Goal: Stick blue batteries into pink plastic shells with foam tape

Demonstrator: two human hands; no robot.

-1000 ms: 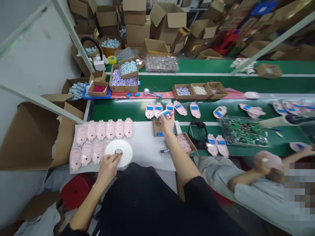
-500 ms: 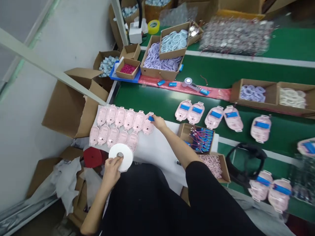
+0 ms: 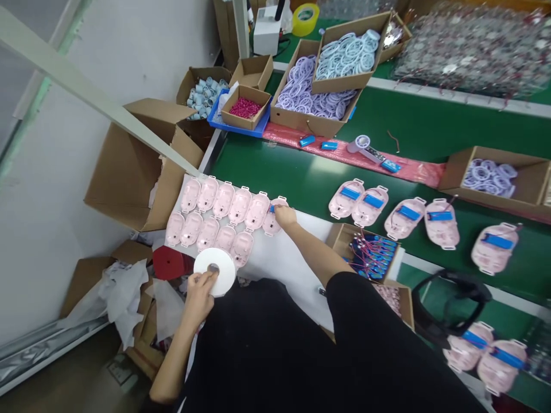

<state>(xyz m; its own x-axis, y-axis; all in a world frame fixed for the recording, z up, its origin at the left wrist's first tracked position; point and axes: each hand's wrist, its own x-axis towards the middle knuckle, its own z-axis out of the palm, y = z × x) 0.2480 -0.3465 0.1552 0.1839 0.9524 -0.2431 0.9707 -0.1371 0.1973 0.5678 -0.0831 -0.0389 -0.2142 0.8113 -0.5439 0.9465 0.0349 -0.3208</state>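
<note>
Right hand [image 3: 284,217] moved onto last pink case [image 3: 270,225], 2 o'clock from left hand [image 3: 200,296] | right grip pinches blue battery [image 3: 272,209] | left grip holds white tape roll [image 3: 219,273]

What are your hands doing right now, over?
Left hand gripping a white roll. Right hand holding a blue piece on a pink plastic shell. Box of wired blue packs past the right forearm.
</note>
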